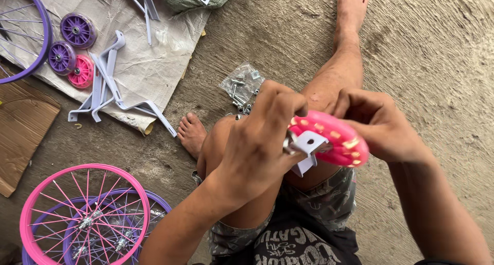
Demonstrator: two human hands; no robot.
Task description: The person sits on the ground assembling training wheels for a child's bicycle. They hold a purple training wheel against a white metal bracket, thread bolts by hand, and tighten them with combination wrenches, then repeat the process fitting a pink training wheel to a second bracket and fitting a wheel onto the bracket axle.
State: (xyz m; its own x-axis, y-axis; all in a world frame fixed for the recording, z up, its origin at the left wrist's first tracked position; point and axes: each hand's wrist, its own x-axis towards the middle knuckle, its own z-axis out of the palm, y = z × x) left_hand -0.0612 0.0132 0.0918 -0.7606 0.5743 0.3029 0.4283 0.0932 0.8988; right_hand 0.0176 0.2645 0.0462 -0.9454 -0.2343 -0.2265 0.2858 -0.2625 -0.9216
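Over the person's lap, seen from the head camera, both hands meet around a small pink wheel [337, 140]. It is a thick plastic disc, bright pink, with a ring of pale yellowish blocks set around its edge, and it lies tilted so its rim faces the camera. A pale lilac metal bracket [307, 147] sits against its near face, a flat plate with a hole in it and a bent leg pointing down toward the knee. The left hand [262, 136] is curled tight, fingers pinching at the bracket's left edge where a small silvery bit of hardware shows; what exactly it is I cannot tell. The right hand [375, 123] is closed around the far side of the wheel, fingers wrapped over its rim and holding it steady above the thigh.

Beyond the knee, on the concrete floor [437, 64], lies a clear plastic bag of bolts [242, 84], with a few loose pieces just beside it. Farther left a white woven sheet [154, 54] carries two purple small wheels [69, 43], another pink one [81, 72] touching them, and several lilac brackets [110, 84] lying crossed over one another. At the lower left, a pink spoked rim [85, 213] rests on top of purple rims [149, 203]. A piece of brown cardboard [20, 136] lies at the left edge.
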